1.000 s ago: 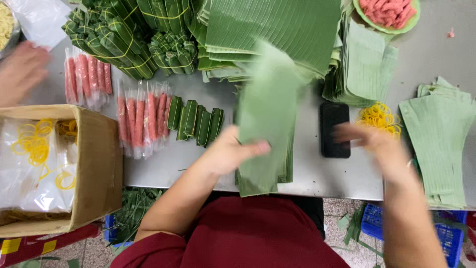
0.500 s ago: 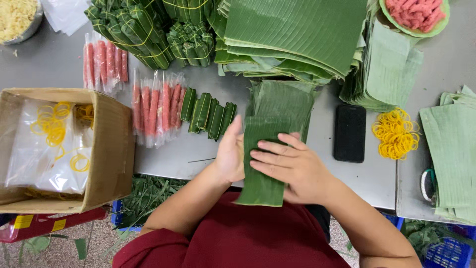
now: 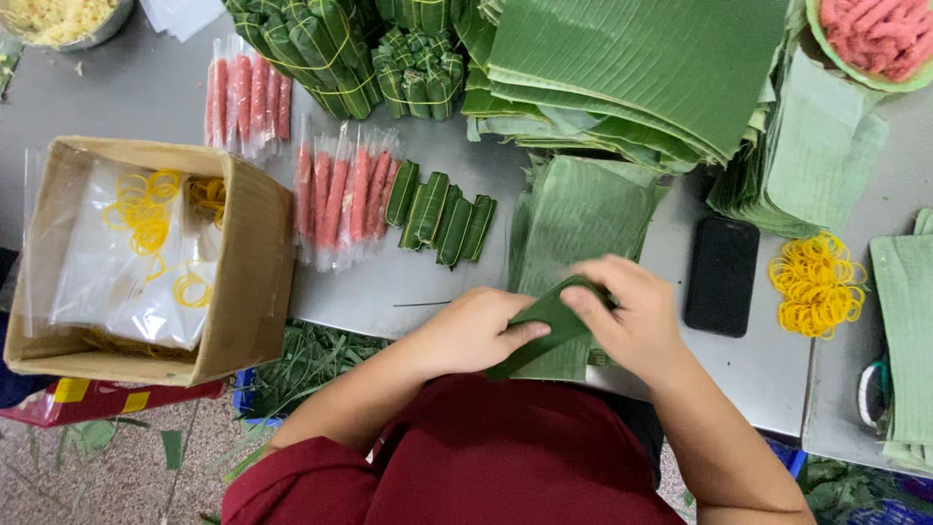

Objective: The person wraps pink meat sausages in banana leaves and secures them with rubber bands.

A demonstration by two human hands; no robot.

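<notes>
My left hand and my right hand both grip a green banana-leaf piece that is partly rolled into a narrow wrap at the table's near edge. Under it lies a stack of cut leaf sheets. Several finished small leaf-wrapped rolls lie just left of the stack. Beside them sit clear packs of pink sausage sticks.
A cardboard box holding plastic bags and yellow rubber bands stands at the left. A black phone and a pile of yellow rubber bands lie right of my hands. Large banana leaves and tied leaf bundles fill the back.
The flat leaf sheet I pressed down with both hands is now folded and rolled into a narrow wrap between my fingers. A second earlier my right hand was out by the phone.
</notes>
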